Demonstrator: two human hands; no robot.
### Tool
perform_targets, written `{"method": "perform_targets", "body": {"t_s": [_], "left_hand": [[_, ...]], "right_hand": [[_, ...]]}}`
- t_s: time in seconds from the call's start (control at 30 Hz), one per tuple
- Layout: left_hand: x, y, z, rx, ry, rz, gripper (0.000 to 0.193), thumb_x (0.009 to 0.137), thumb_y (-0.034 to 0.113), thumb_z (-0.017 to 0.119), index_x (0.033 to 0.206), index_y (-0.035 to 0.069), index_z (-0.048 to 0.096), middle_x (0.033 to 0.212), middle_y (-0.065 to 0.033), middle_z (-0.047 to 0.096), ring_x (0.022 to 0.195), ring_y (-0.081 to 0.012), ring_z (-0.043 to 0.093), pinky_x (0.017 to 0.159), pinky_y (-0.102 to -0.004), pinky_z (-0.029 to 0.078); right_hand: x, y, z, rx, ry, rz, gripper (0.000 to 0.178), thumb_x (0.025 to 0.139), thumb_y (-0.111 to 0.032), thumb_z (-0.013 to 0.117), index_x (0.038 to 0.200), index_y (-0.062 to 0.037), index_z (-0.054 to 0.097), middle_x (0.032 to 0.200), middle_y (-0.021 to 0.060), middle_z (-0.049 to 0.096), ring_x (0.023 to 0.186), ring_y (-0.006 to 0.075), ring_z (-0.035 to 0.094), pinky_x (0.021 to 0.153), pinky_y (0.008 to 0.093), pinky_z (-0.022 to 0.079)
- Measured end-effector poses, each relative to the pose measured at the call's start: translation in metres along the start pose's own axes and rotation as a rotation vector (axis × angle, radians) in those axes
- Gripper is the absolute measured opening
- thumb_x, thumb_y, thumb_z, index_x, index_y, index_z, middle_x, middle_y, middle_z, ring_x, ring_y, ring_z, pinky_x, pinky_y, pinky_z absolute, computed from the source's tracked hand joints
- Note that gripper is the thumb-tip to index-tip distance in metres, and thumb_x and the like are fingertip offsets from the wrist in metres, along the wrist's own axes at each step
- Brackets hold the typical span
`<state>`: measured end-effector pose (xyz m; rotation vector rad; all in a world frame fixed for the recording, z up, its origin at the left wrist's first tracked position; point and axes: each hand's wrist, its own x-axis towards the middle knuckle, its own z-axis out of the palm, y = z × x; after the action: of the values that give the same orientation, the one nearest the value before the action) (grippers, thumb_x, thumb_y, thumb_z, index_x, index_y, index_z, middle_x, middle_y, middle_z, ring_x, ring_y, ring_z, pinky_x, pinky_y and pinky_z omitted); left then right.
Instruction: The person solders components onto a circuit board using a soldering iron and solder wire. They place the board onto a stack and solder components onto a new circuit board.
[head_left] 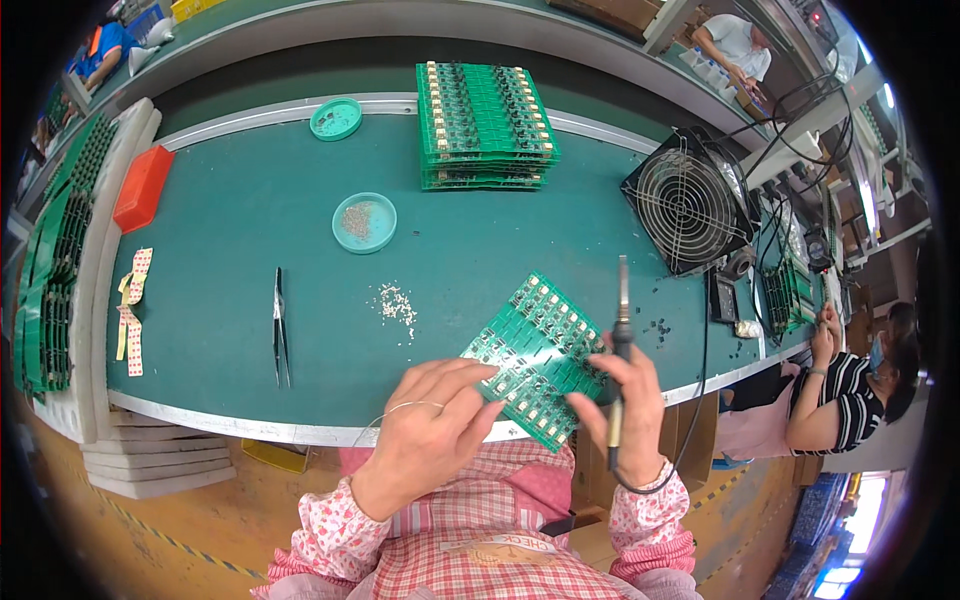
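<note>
A green circuit board (545, 350) with rows of pale connectors lies at a slant near the bench's front edge, its lowest corner past that edge. My left hand (430, 420) is at the board's left side, fingers curved and fingertips against its edge. My right hand (635, 410) grips a soldering iron (623, 340), its metal tip pointing away from me, while the thumb and a finger touch the board's right side. The iron's cord loops down below this hand. To the left of the board, small pale parts (396, 304) lie scattered on the green mat.
Tweezers (280, 325) lie at left, near a paper strip (130, 310) and red bin (144, 188). Farther back are two teal dishes (365, 245) and a stack of circuit boards (487, 125). A fan (688, 200) stands at right. Racked boards (60, 270) line the left side; co-workers sit beyond.
</note>
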<state>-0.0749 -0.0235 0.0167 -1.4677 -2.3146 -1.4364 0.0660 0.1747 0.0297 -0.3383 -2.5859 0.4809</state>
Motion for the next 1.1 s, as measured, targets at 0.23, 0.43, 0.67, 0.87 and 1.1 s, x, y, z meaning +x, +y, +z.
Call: {"method": "perform_targets", "body": {"t_s": [0.23,0.43,0.67,0.87,1.1], "left_hand": [[-0.018,-0.007,-0.012,0.125,0.076,-0.114,0.017,0.079,0.002,0.068,0.070,0.004,0.054,0.106,-0.0079,0.071,0.101,-0.0284,0.066,0.087,-0.0422,0.045],[-0.015,-0.008,-0.012,0.130,0.065,-0.089,0.017,0.078,0.002,0.067,0.068,0.005,0.054,0.106,-0.0080,0.071,0.102,-0.0270,0.066,0.087,-0.0413,0.044],[-0.011,-0.007,-0.009,0.155,0.059,-0.093,0.017,0.076,0.004,0.070,0.069,0.005,0.054,0.104,-0.0053,0.070,0.100,-0.0251,0.064,0.086,-0.0402,0.042],[-0.011,-0.008,-0.008,0.164,0.069,-0.097,0.016,0.076,0.005,0.070,0.071,0.006,0.056,0.103,-0.0042,0.069,0.099,-0.0240,0.064,0.086,-0.0398,0.041],[-0.012,-0.009,-0.006,0.169,0.069,-0.098,0.015,0.076,0.005,0.071,0.072,0.005,0.056,0.103,-0.0038,0.068,0.100,-0.0234,0.063,0.086,-0.0404,0.041]], "right_hand": [[0.004,-0.009,-0.005,0.019,-0.030,-0.032,0.045,0.070,-0.015,0.084,0.110,-0.0059,0.066,0.106,0.0186,0.065,0.103,0.0368,0.061,0.090,0.0439,0.049],[-0.002,-0.029,-0.014,0.260,0.026,-0.159,0.033,0.075,-0.003,0.076,0.107,-0.0030,0.066,0.081,0.0087,0.070,0.058,0.0208,0.063,0.055,0.0308,0.050],[0.007,-0.049,0.004,0.442,0.008,-0.254,0.016,0.076,-0.002,0.068,0.092,-0.0007,0.063,0.064,0.0070,0.066,0.050,0.0183,0.063,0.047,0.0291,0.049],[0.015,-0.057,0.007,0.390,-0.045,-0.283,0.013,0.079,-0.002,0.066,0.090,-0.0002,0.060,0.065,0.0067,0.067,0.050,0.0177,0.064,0.047,0.0291,0.049],[0.014,-0.059,0.013,0.383,-0.049,-0.272,0.017,0.075,-0.001,0.069,0.090,-0.0009,0.061,0.065,0.0064,0.065,0.049,0.0184,0.062,0.046,0.0299,0.048]]}}
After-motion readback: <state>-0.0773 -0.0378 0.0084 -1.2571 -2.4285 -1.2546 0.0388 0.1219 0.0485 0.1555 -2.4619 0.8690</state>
